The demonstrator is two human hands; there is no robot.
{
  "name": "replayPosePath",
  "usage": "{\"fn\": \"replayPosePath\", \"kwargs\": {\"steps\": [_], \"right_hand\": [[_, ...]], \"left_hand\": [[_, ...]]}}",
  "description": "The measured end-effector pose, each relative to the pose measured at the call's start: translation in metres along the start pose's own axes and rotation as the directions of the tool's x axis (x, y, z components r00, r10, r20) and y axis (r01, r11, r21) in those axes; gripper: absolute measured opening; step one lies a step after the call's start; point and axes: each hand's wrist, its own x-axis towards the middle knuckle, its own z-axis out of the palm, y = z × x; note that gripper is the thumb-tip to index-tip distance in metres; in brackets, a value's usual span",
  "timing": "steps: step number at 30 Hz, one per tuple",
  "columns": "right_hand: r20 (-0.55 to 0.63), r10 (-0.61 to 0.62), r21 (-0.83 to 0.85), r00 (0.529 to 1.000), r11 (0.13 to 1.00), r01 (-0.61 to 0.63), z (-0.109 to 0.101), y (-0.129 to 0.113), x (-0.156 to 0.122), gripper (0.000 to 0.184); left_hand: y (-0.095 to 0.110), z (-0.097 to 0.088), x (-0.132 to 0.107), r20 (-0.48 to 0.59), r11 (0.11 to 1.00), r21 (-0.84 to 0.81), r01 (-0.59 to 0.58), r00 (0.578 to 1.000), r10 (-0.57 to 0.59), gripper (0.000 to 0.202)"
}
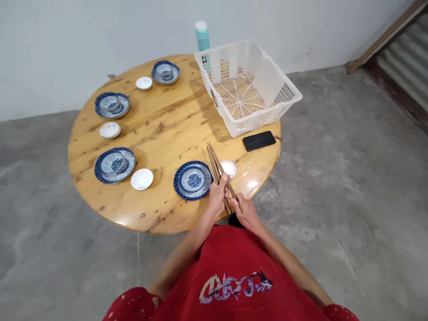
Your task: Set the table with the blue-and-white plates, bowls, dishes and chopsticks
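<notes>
As the left hand point(218, 194) clasps chopsticks point(214, 156), they jut past both sides

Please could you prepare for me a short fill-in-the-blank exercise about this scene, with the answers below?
1. The left hand and the right hand hold thin wooden ____.
2. In all, ____ small white dishes are on the table.
3. The phone on the table is ____ in colour.
4. The person's shirt is mainly ____ in colour.

Missing words: chopsticks; four; black; red.
</notes>
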Motion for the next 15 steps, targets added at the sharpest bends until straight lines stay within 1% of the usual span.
{"fn": "replayPosePath", "kwargs": {"steps": [3,5,7,9,11,13,14,15], "right_hand": [[0.032,-0.042,-0.019,0.999,0.999,0.043,-0.011,0.010,-0.003,0.029],[0.059,-0.060,-0.060,0.996,0.996,0.063,-0.018,0.017,-0.003,0.030],[0.079,-0.079,-0.093,0.994,0.992,0.087,-0.023,0.024,-0.002,0.030],[0.089,-0.102,-0.090,0.991,0.990,0.110,-0.025,0.032,-0.002,0.030],[0.098,-0.144,-0.027,0.985,0.989,0.147,-0.027,0.041,0.000,0.031],[0.083,-0.218,0.121,0.972,0.971,0.207,-0.029,0.050,0.004,0.033],[0.038,-0.248,0.222,0.968,0.947,0.234,-0.032,0.054,0.007,0.033],[-0.034,-0.259,0.332,0.965,0.908,0.256,-0.037,0.056,0.011,0.034]], "left_hand": [[-0.002,0.024,-0.002,-0.039,0.997,0.070,-0.018,0.999,0.021,0.047],[-0.005,0.036,-0.003,-0.069,0.993,0.120,-0.017,0.997,0.025,0.044],[-0.009,0.045,-0.005,-0.083,0.986,0.164,-0.021,0.996,0.035,0.044],[-0.012,0.049,-0.007,-0.082,0.978,0.204,-0.047,0.995,0.065,0.044],[-0.012,0.048,-0.008,-0.060,0.962,0.256,-0.097,0.991,0.116,0.044],[-0.010,0.044,-0.009,-0.022,0.934,0.319,-0.159,0.984,0.175,0.045],[-0.008,0.041,-0.009,0.002,0.915,0.356,-0.190,0.979,0.203,0.045],[-0.007,0.037,-0.009,0.026,0.889,0.401,-0.221,0.973,0.230,0.046]]}}
